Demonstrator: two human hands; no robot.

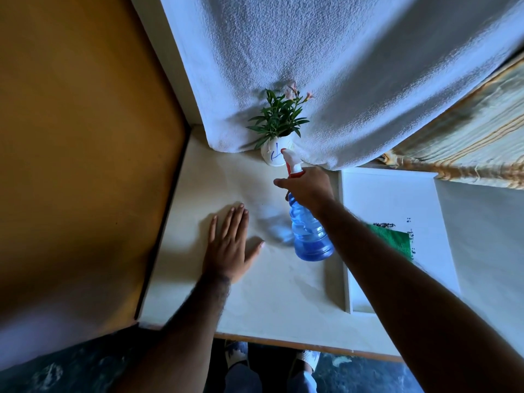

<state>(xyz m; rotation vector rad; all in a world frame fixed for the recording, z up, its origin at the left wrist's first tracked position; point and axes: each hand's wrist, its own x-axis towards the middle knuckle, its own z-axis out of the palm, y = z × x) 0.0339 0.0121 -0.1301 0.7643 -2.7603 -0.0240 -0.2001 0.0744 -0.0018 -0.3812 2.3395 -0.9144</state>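
My right hand [307, 186] grips the neck of a blue spray bottle [309, 234], which is lifted and tilted above the white table [226, 177]. Its white and red nozzle [292, 161] points at a small white pot [273, 156] holding a green plant with pink flowers [279, 117] at the back of the table. My left hand [228, 242] rests flat on the table, fingers straight, left of the bottle.
A white textured cloth [340, 66] hangs behind the plant. A white tray [391, 199] with a green cloth [397, 239] lies to the right. A brown panel [85, 137] stands to the left. A striped curtain [467, 137] is at the far right.
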